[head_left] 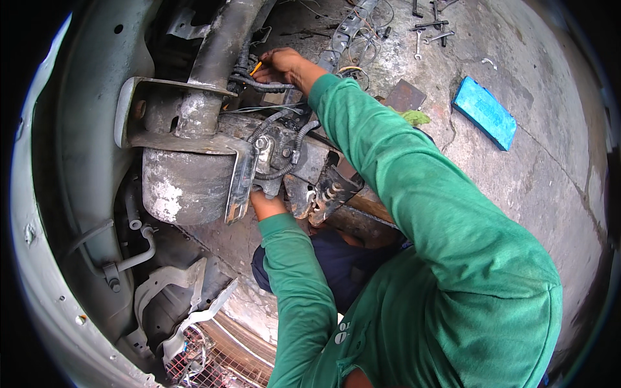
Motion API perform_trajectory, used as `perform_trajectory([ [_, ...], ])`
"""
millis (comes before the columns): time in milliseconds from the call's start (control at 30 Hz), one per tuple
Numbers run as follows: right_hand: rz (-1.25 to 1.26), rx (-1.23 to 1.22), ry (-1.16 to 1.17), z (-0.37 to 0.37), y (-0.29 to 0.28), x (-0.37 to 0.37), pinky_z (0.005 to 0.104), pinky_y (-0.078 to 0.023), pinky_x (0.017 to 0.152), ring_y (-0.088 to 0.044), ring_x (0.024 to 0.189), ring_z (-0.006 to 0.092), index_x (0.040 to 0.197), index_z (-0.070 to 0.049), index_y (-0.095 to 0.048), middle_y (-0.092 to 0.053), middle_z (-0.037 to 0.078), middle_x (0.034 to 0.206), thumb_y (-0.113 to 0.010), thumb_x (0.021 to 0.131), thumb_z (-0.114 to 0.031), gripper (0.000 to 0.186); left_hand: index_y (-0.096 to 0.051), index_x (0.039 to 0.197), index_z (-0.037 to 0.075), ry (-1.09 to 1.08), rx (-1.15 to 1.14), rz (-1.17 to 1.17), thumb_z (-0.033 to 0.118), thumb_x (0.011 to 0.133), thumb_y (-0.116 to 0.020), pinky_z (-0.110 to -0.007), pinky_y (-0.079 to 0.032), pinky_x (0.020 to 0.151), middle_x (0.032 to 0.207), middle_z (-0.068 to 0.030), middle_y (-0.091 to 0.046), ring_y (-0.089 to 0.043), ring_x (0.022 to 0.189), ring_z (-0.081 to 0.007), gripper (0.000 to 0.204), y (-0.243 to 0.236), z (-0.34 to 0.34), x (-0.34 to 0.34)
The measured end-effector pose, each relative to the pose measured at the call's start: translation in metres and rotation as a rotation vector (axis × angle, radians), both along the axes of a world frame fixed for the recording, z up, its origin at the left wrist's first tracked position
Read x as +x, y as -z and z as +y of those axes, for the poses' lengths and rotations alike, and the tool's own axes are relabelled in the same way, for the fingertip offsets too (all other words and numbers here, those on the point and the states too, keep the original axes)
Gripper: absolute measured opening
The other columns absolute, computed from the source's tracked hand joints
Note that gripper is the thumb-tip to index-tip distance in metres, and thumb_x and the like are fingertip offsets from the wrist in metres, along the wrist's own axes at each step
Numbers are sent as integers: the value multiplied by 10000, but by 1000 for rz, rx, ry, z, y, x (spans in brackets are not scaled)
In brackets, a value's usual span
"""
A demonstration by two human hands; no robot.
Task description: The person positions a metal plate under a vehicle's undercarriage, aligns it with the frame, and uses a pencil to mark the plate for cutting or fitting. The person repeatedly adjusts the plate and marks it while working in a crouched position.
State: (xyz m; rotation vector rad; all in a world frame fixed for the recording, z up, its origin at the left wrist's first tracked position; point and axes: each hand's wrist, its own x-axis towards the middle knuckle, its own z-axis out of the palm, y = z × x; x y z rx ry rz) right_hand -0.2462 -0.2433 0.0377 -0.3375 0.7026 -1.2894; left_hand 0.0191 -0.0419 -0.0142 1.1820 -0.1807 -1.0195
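Note:
My right hand (282, 64) reaches far forward beside the wiring, fingers bent in a pinch. A thin orange piece (257, 68) pokes out at its fingertips; its kind is not clear. Just below the hand runs a black corrugated wire conduit (262, 85). More ribbed conduit (275, 118) loops over a grimy bolted metal part (275, 147). My left hand (264, 203) goes in under that part, next to an upright metal bracket (240, 183). Its fingers are hidden there.
A thick metal tube (217, 52) and a scuffed grey cylinder (187, 184) fill the left, beside a large body panel (97, 84). On the concrete at the right lie a blue box (485, 113), several wrenches (418, 45) and a green-yellow cloth (415, 118).

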Motion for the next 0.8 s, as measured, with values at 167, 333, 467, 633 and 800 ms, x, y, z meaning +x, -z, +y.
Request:
perform_trajectory([
  [167, -4, -8, -38, 0, 3, -5, 581, -661, 732, -746, 894, 483, 1149, -17, -544, -680, 322, 1044, -456, 1094, -94, 129, -730, 1140, 115, 7, -4, 3, 548, 1057, -556, -292, -444, 568, 804, -3, -640, -539, 609, -129, 474, -1, 1, -1],
  [333, 71, 147, 161, 2, 1, -23, 546, -664, 639, -752, 737, 430, 1146, -15, -544, -694, 292, 976, -443, 1088, -96, 141, -731, 1137, 118, 28, -2, -4, 548, 1057, -555, -290, -440, 562, 797, -1, -635, -533, 601, -126, 472, -1, 2, -12],
  [467, 244, 171, 358, 16, -7, -39, 483, -660, 577, -755, 705, 383, 1126, -23, -534, -701, 251, 956, -465, 1070, -84, 108, -731, 1135, 120, 7, -4, -13, 548, 1058, -554, -288, -438, 556, 791, 1, -632, -529, 595, -124, 470, -2, 7, -5],
  [633, 140, -37, 495, 35, -11, -84, 404, -663, 609, -731, 657, 310, 1061, -21, -589, -708, 192, 942, -759, 933, -62, 216, -731, 1132, 122, -16, -37, 63, 548, 1059, -553, -286, -434, 550, 784, 2, -628, -524, 587, -121, 467, 3, 10, -17],
  [800, -52, -136, 381, 90, -34, -133, 418, -597, 880, -662, 1019, 291, 1139, -80, -665, -653, 80, 1085, -731, 982, -166, 191, -731, 1129, 125, -53, -112, 117, 548, 1059, -552, -284, -431, 543, 776, 4, -624, -518, 579, -118, 465, -19, -6, -20],
])
